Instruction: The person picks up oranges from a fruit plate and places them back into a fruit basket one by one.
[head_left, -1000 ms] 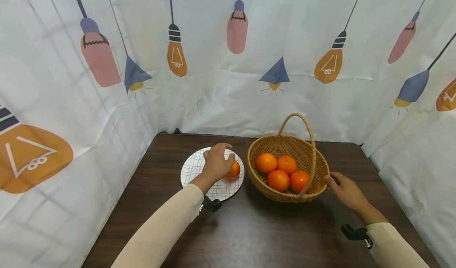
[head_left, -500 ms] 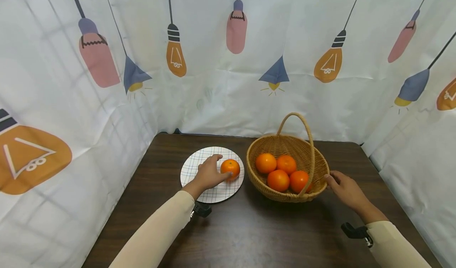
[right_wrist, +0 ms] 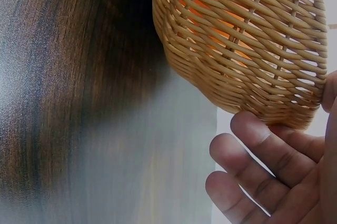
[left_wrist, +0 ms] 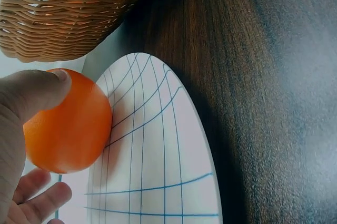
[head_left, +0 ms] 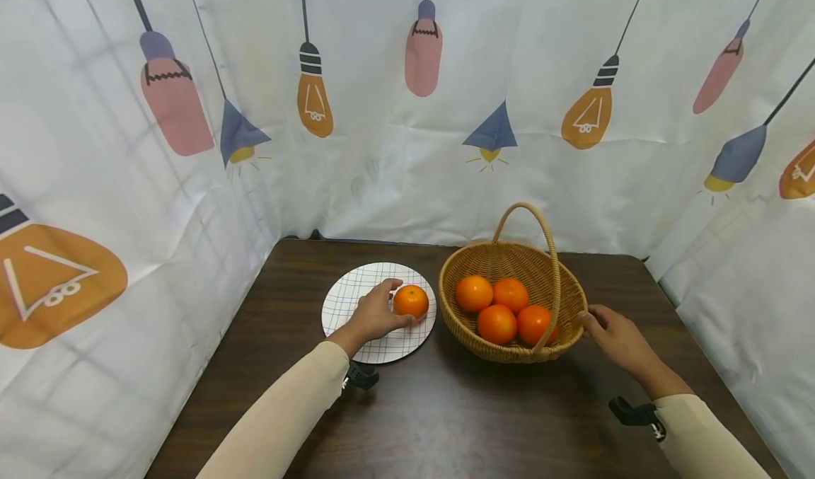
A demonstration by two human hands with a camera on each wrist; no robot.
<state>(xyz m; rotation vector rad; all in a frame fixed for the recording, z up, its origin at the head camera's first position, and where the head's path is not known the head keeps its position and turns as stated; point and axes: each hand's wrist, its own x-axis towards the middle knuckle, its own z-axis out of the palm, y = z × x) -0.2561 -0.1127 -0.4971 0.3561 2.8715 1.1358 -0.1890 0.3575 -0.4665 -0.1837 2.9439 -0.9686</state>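
An orange sits on a round white plate with a blue grid pattern. Spread around its left side is my left hand, thumb at the near side and fingers toward the far side. In the left wrist view the thumb overlaps the orange, while the fingertips below appear slightly apart from it. My right hand pinches the right rim of a wicker basket. In the right wrist view several fingers extend beneath the basket wall. Several oranges lie inside the basket.
The dark wooden table runs up to a white curtain printed with lamps, which hangs at the back and both sides. The basket's tall arched handle rises above its rim. Basket and plate stand close together.
My left hand has shifted left and nearer, from above the orange to beside it, and its fingers have since reached a little right. The right hand stays at the basket's rim.
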